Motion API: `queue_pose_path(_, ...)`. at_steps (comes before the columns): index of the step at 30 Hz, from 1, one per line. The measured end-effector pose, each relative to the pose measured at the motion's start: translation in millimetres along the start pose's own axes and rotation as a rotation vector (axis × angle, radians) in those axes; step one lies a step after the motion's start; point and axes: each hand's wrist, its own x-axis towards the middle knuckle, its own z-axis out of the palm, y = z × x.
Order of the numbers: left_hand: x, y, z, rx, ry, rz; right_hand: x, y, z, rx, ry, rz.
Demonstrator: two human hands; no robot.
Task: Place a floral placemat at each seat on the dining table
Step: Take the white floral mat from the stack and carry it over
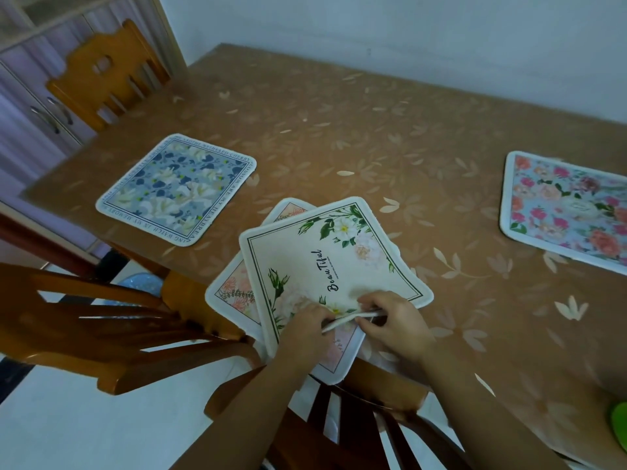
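The cream placemat (325,259), lettered "Beautiful" with white and blush blooms at two corners, lies just ahead of the left grip (305,330) and right grip (393,320), which both pinch its lifted near edge. A peach-flowered placemat (234,286) lies skewed beneath it. On the tabletop (373,130), a blue floral placemat (176,188) lies ahead-left and a pink rose placemat (570,208) to the right.

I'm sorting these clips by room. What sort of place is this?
Most likely a home dining area: a brown leaf-patterned table, orange-brown wooden chairs around it, floral rectangular placemats laid out, a pale cupboard behind.
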Motion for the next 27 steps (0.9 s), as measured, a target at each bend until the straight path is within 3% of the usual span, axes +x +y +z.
queue_pose_path(5,1.1,-0.4,-30.9,-0.065,0.11,-0.026,8.5,-23.2,-6.1,-0.013,0.041,-0.063)
queue_pose_path(13,8.3,-13.3,-103.5,0.049,0.252,0.077,27.9,-80.0,-1.6,-0.01,0.131,-0.115)
queue_pose_path(27,-39.5,-89.5,-272.3,0.1,0.513,0.215,66.2,-262.0,51.6,-0.048,0.32,-0.235)
